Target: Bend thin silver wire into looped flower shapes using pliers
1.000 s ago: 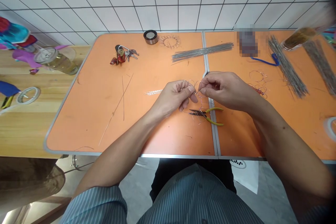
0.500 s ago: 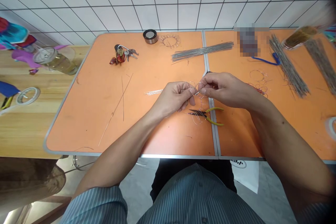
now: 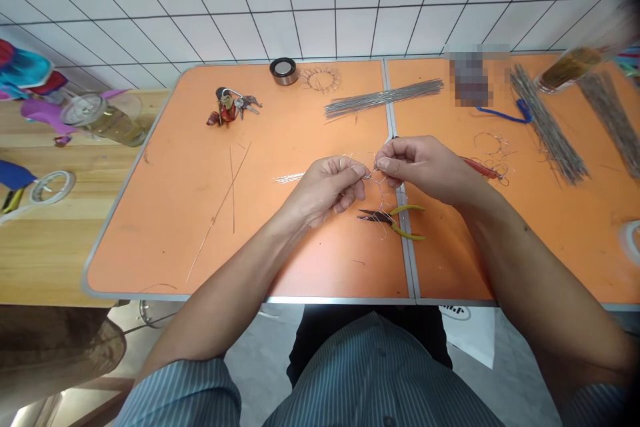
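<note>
Thin, looped wire (image 3: 383, 195) runs between my two hands and hangs down over the pliers. My left hand (image 3: 336, 188) pinches it between thumb and fingers, palm side partly turned up. Close by on the right, my right hand (image 3: 414, 163) grips another part of the same wire with thumb and forefinger. Just below lie yellow-handled pliers (image 3: 395, 219), their dark jaws pointing left. Several short straight wires (image 3: 289, 178) poke out on the table beyond my left hand. The exact shape of the wire at the fingertips is too fine to make out.
The orange table (image 3: 150, 213) carries a wire bundle (image 3: 385, 99), keys (image 3: 243, 103), a tape roll (image 3: 284, 71) and a wire ring (image 3: 321, 80). Right of my hands are a red-handled tool (image 3: 483, 168) and more wire bundles (image 3: 550, 127). Two loose wires (image 3: 233, 187) lie left.
My left hand has drawn slightly left and its fingers have shifted along the wire. The right hand has turned a little, and more of the red-handled tool shows behind it.
</note>
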The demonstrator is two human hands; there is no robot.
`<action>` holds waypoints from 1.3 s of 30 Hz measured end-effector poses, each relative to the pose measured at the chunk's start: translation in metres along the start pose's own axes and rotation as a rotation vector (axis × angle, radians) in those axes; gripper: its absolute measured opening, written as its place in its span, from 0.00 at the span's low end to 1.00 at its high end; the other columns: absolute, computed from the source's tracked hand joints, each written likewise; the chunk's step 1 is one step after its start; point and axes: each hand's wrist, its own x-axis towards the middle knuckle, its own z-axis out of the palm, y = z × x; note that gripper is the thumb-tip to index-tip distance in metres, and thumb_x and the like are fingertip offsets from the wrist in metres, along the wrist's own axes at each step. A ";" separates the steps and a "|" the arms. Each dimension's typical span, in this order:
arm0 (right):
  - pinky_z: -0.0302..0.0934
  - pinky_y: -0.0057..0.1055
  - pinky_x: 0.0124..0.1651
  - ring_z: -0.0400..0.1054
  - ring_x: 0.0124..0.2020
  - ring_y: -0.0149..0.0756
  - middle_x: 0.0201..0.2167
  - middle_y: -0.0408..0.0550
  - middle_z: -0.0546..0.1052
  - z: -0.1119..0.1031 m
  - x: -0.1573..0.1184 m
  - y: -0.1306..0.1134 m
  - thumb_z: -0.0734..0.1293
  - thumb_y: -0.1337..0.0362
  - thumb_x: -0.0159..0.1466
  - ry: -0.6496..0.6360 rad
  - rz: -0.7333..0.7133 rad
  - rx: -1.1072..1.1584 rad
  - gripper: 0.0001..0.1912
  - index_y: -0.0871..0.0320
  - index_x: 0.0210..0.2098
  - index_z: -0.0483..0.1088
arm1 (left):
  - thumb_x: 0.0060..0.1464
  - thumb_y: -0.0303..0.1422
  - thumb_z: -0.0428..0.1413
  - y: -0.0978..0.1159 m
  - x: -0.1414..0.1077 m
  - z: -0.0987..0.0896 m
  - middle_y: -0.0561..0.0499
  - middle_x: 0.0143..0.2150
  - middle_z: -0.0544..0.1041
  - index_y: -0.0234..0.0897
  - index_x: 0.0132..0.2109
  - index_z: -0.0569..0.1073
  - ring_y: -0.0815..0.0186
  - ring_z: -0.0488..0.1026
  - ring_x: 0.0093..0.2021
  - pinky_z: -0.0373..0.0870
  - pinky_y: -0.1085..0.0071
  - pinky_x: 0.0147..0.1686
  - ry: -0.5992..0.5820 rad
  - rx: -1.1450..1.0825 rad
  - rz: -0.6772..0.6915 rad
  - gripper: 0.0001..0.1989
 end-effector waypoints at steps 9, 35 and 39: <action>0.69 0.33 0.35 0.71 0.30 0.33 0.30 0.46 0.79 0.007 -0.002 0.002 0.77 0.59 0.68 0.104 0.026 0.064 0.10 0.57 0.34 0.78 | 0.56 0.43 0.72 -0.001 0.001 0.001 0.53 0.25 0.79 0.35 0.34 0.75 0.77 0.62 0.15 0.51 0.76 0.13 0.092 0.027 0.082 0.18; 0.67 0.29 0.35 0.69 0.29 0.31 0.27 0.43 0.76 0.025 0.001 0.000 0.74 0.67 0.64 0.224 0.003 0.197 0.06 0.57 0.30 0.77 | 0.58 0.37 0.67 -0.001 -0.003 0.006 0.51 0.28 0.82 0.35 0.34 0.79 0.73 0.72 0.20 0.70 0.77 0.19 0.140 0.158 0.165 0.11; 0.65 0.28 0.33 0.68 0.27 0.30 0.26 0.42 0.74 0.027 0.001 -0.005 0.74 0.70 0.63 0.229 0.042 0.186 0.07 0.57 0.29 0.76 | 0.56 0.37 0.69 -0.002 -0.002 0.005 0.51 0.28 0.82 0.34 0.33 0.79 0.73 0.72 0.20 0.69 0.77 0.19 0.133 0.134 0.133 0.11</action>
